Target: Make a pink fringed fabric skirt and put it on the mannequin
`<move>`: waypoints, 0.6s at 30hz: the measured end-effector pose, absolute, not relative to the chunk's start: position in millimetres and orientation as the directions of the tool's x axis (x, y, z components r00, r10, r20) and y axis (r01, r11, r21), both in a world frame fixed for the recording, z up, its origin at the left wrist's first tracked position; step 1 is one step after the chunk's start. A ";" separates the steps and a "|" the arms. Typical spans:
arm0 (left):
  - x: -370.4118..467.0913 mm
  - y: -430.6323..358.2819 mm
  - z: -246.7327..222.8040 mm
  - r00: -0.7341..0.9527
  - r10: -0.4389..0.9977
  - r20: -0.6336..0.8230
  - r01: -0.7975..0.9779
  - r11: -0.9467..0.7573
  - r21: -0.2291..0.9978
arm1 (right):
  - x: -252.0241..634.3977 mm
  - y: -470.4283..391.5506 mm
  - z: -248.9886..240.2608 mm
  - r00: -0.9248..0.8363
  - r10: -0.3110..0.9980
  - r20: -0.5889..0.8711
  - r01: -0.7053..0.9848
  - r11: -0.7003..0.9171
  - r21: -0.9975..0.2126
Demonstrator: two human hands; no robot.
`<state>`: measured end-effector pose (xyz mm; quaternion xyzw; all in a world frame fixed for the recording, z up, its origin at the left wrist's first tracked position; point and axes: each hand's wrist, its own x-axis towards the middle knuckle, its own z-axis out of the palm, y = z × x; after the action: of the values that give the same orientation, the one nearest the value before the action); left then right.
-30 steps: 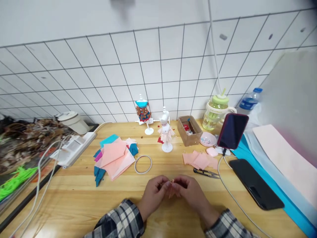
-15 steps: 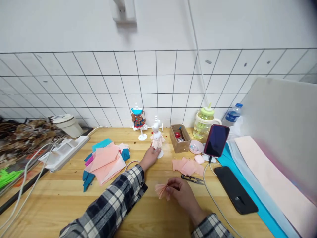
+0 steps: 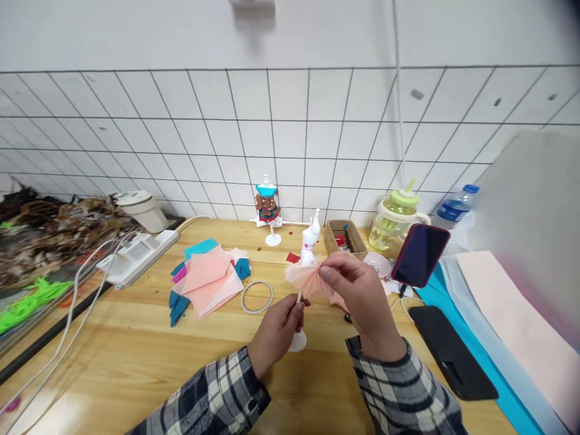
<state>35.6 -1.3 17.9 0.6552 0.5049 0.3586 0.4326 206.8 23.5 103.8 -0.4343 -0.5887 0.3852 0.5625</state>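
A small white dress form leans slightly over the table in front of me. My left hand is closed round its thin stand, just above the round white base. In a pinch, my right hand holds a gathered piece of peach fabric against the form's lower part. Peach fabric wraps the form there, and I cannot tell where the held piece ends. My right hand partly hides the peach pieces on the table and the thread snips behind it.
Behind stands a second dress form in blue, brown and red. Stacked peach and blue fabric and a white ring lie left. Rightward are a cardboard box, a yellow-green bottle, a propped phone and a black phone.
My left hand has drawn the dress form nearer, gripping its stand. My right hand has raised the peach fabric from low over the table to the form. The view has shifted.
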 end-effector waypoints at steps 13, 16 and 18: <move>26.3 -8.9 29.6 0.245 0.970 0.013 0.400 -0.113 0.910 | 195.4 35.2 90.6 0.089 0.952 0.293 0.258 0.262 -0.930; 27.9 -7.6 28.5 0.238 0.971 0.004 0.406 -0.103 0.908 | 197.4 36.0 89.8 0.101 0.953 0.284 0.257 0.251 -0.933; 28.3 -6.8 28.5 0.232 0.973 0.006 0.410 -0.103 0.906 | 198.2 36.7 89.0 0.096 0.957 0.272 0.262 0.240 -0.935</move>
<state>28.3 -6.8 28.5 0.6628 0.5215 0.3350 0.4201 198.2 36.7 89.0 -0.5208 -0.5855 0.3302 0.5262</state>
